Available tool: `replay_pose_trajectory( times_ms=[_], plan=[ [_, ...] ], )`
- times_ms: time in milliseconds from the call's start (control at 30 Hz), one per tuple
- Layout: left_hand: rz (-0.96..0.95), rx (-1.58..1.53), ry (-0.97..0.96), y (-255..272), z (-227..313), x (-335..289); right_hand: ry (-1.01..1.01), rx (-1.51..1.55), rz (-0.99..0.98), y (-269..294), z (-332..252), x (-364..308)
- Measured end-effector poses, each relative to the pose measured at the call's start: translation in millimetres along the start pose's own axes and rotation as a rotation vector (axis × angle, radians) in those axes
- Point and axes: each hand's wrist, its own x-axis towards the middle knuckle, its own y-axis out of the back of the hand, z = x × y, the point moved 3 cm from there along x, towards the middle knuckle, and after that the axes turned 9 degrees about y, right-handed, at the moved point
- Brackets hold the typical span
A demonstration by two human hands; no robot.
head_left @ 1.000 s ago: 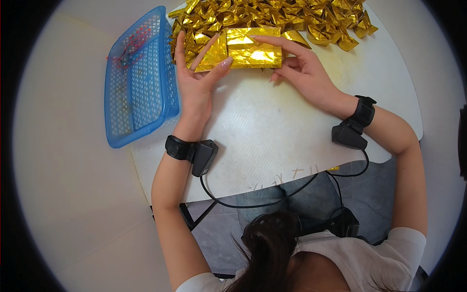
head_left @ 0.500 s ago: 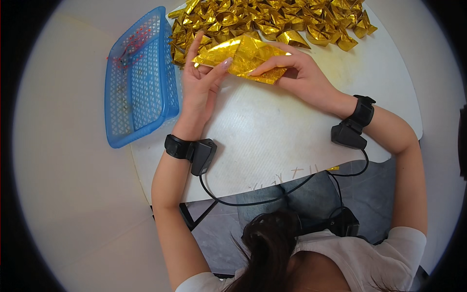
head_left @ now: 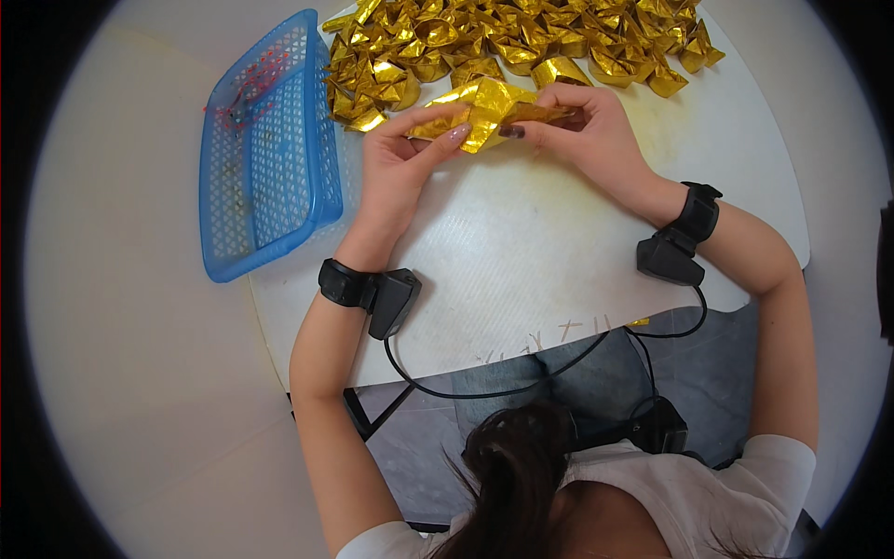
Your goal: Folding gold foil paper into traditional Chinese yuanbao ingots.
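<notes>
A sheet of gold foil paper [head_left: 486, 110], partly folded into a boat-like shape, is held above the far part of the table. My left hand [head_left: 399, 163] pinches its left side, thumb on the near face and fingers behind. On its right side my right hand [head_left: 589, 130] grips it between thumb and fingers. The paper bulges up in the middle, with a fold hanging down between both thumbs. Just beyond the hands lies a heap of folded gold paper ingots [head_left: 521, 42]. Fingers behind the paper are partly hidden.
A blue plastic basket [head_left: 321, 177] with small red items in it stands left of my left hand. Under my hands spreads the white table [head_left: 521, 252]. A black cable [head_left: 484, 394] links the black wrist devices across the near edge.
The gold paper has gone from a wide, flatter folded sheet to a narrower, bulging shape. My left index finger, raised before, now presses on it. My right thumb has shifted to its near face.
</notes>
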Motion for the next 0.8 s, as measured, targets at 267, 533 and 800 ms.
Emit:
replay_pose_trajectory(
  times_ms=[267,533,800],
  plan=[
    [-0.022,0.005,-0.013,-4.3,2.7,-2.5,-0.055,0.014,0.057,1.1,1.0,1.6],
    [0.063,-0.048,-0.014,-4.0,3.9,-1.0,-0.051,0.144,0.095,2.1,8.1,2.7],
    [-0.027,0.044,-0.040,-1.9,1.4,-2.2,-0.061,0.128,0.088,2.7,3.7,2.6]
  ],
)
